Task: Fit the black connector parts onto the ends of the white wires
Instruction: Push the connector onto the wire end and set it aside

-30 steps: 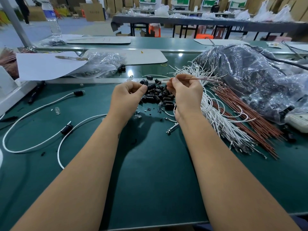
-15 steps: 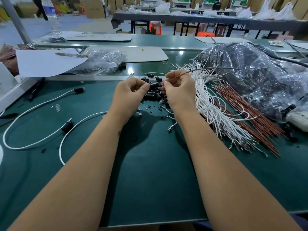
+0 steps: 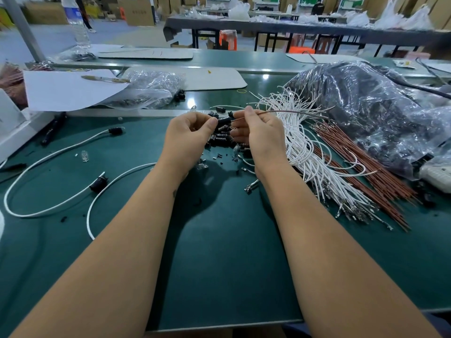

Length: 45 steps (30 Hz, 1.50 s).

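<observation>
My left hand (image 3: 189,134) pinches a black connector part (image 3: 223,121) between thumb and fingers. My right hand (image 3: 258,135) pinches a thin brown wire (image 3: 292,112) whose near end meets that connector; the wire runs off to the right. Below both hands lies a pile of black connector parts (image 3: 220,140) on the green table. A big bundle of white wires (image 3: 302,147) spreads to the right of my right hand. Two long white wires with black connectors fitted (image 3: 100,185) lie on the left.
Brown wires (image 3: 361,167) lie beside the white bundle. A large clear bag of dark parts (image 3: 366,106) fills the right. A smaller bag (image 3: 151,90), white paper (image 3: 66,90) and a water bottle (image 3: 76,23) stand at the back left. A loose metal terminal (image 3: 251,187) lies near my right wrist.
The hands have drawn closer together over the connector pile. The brown wire's near end has come up to the connector in my left hand.
</observation>
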Tool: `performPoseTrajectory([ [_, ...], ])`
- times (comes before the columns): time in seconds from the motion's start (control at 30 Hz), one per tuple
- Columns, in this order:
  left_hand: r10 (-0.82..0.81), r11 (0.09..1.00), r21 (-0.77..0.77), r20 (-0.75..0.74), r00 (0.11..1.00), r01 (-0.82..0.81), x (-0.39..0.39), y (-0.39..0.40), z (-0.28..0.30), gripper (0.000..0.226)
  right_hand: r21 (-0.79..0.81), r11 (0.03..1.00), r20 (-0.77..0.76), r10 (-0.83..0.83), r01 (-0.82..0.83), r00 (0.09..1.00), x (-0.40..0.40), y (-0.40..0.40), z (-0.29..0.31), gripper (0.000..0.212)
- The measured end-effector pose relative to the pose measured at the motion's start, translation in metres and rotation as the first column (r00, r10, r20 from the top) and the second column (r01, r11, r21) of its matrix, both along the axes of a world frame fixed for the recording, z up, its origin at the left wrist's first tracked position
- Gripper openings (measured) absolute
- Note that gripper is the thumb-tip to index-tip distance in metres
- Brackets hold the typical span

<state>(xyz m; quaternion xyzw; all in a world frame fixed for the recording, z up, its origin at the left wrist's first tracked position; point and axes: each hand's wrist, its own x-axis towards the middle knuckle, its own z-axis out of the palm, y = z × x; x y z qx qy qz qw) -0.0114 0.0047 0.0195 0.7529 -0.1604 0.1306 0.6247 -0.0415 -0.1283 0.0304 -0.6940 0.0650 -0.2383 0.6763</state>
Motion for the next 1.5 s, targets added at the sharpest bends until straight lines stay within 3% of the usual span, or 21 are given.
performPoseTrajectory([
  [0.27, -0.005, 0.999, -0.048, -0.034, 0.999, 0.003, 0.0, -0.001, -0.001, 0.015, 0.3, 0.946, -0.021, 0.133, -0.121, 0.991, 0.0, 0.002, 0.0, 0.036],
  [0.43, 0.003, 0.998, -0.058, -0.066, 0.998, -0.007, 0.0, -0.002, 0.001, 0.017, 0.199, 0.98, -0.043, 0.036, -0.026, 0.998, 0.002, 0.001, -0.004, 0.019],
  [0.6, -0.013, 0.999, -0.033, -0.051, 0.999, 0.012, -0.002, -0.003, 0.0, 0.014, 0.099, 0.993, -0.03, 0.062, -0.059, 0.998, 0.0, 0.011, -0.006, 0.019],
  [0.77, 0.0, 1.0, -0.007, -0.017, 1.0, 0.0, -0.004, -0.004, 0.0, 0.013, 0.213, 0.967, -0.033, 0.147, -0.137, 0.989, -0.002, 0.015, -0.002, 0.013],
  [0.87, -0.055, 0.998, 0.025, 0.005, 0.998, 0.055, -0.007, -0.004, 0.003, 0.01, 0.184, 0.97, -0.036, 0.165, -0.155, 0.986, -0.002, 0.015, -0.002, 0.011],
  [1.03, -0.043, 0.974, 0.224, 0.076, 0.996, 0.025, -0.008, 0.003, 0.005, 0.005, 0.189, 0.971, -0.033, 0.152, -0.143, 0.988, -0.002, 0.013, -0.002, 0.008],
  [1.13, 0.11, 0.907, 0.382, 0.188, 0.976, -0.176, -0.005, 0.009, 0.002, 0.005, 0.211, 0.972, -0.03, 0.114, -0.105, 0.993, -0.002, 0.012, -0.003, 0.008],
  [1.27, 0.352, 0.704, 0.511, 0.352, 0.867, -0.493, -0.002, 0.017, 0.001, 0.01, 0.339, 0.938, -0.014, 0.078, -0.069, 0.997, -0.003, 0.006, -0.002, 0.006],
  [1.5, 0.51, 0.504, 0.629, 0.336, 0.792, -0.592, 0.003, 0.026, -0.002, 0.018, 0.375, 0.925, -0.017, 0.068, -0.057, 0.998, -0.003, 0.003, -0.003, 0.006],
])
